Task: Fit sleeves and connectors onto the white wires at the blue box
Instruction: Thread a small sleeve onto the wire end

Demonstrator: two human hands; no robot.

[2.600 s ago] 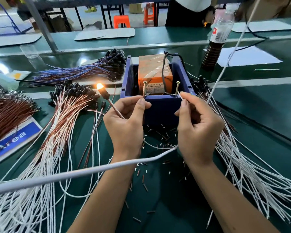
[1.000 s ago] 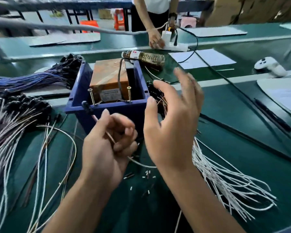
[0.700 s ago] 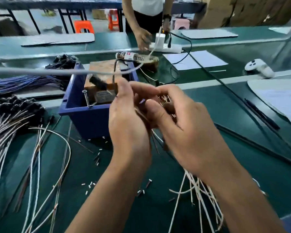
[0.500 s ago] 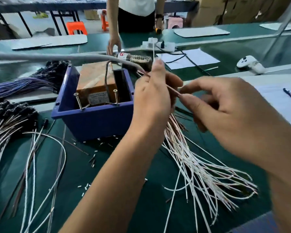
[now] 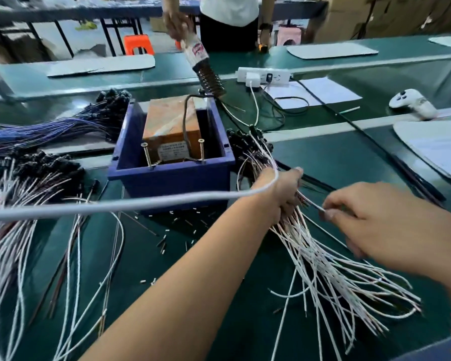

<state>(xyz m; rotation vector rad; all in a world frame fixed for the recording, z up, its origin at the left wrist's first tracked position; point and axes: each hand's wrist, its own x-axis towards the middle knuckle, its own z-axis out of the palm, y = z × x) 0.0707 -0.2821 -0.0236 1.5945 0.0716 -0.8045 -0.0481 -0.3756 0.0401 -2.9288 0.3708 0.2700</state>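
Nearest wires: loose ends of the white wires [image 5: 331, 272] fan out across the green bench [image 5: 336, 162] in front of us, tangled and overlapping.
Right hand: our right hand [image 5: 375, 220] pinches one thin wire end between thumb and fingertip, just right of the bundle.
Left hand: our left hand [image 5: 284, 188] reaches across and closes round the bundle where the wires bunch together, just beside the blue box [image 5: 172, 175].
Handling: we judge the wires light, thin and limp, so they will sag and snag on their neighbours; take hold close to the bare tip, where a short length stays stiff enough to aim into a sleeve.
Sleeves: small loose sleeves [image 5: 164, 241] lie scattered on the bench before the box; we expect them to be tiny, easy to drop and inclined to roll.
Grey cable: a thick grey cable [image 5: 115, 207] crosses our view and drapes over the left wrist.
Box: it holds an orange block [image 5: 169, 126] and two upright screws [image 5: 146, 153] at its front wall.
Connectors: black connectors [image 5: 248, 139] cluster at the far end of the bundle, right of the box.
Left side: finished wires with black ends [image 5: 44, 165] lie heaped there.
Far: another person holds a bottle [image 5: 201, 61] tilted over the bench.
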